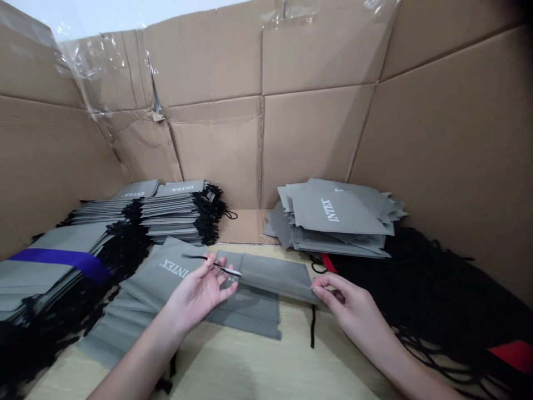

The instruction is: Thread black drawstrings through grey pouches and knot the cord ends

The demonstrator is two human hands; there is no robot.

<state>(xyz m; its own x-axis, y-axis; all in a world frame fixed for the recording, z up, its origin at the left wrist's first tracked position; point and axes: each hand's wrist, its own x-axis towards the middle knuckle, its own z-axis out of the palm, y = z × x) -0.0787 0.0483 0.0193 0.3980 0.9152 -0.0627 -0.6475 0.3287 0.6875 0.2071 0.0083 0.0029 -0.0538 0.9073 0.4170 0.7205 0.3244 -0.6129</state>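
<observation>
1. Fingers of the left hand (197, 291): thumb and index closed on one dark cord (219, 267); the others spread apart. One short whitish piece (231, 271) shows along the cord; its nature cannot be told.
2. Fingers of the right hand (347, 300): thumb and forefinger pinched together on the right end of one grey pouch (277, 275).
3. Grey pouch, count in hand 1: stretches between the two hands, over the table (237, 366). One black cord end (312, 328) hangs below its right end; whether it joins the dark cord cannot be told.
4. Flat pouches (250, 315) lie beneath; overlap prevents a count. Left of these, one fanned group (144, 283), with one INTEX print legible.
5. Back left: two neat stacks (169, 214), side by side, black cords at their ends, one INTEX print atop each. Layers too thin to count.
6. Front left: one bundle (52, 239), one violet band (58, 258) across it.
7. Back right: one uneven pile (353, 208), one full INTEX print on top.
8. Far right: one heap of black cords (445, 289). Red pieces: two, a red strip (328, 262) by the pile and a red patch (514, 355) near the edge.
9. Cardboard walls (212, 144): three in view.
</observation>
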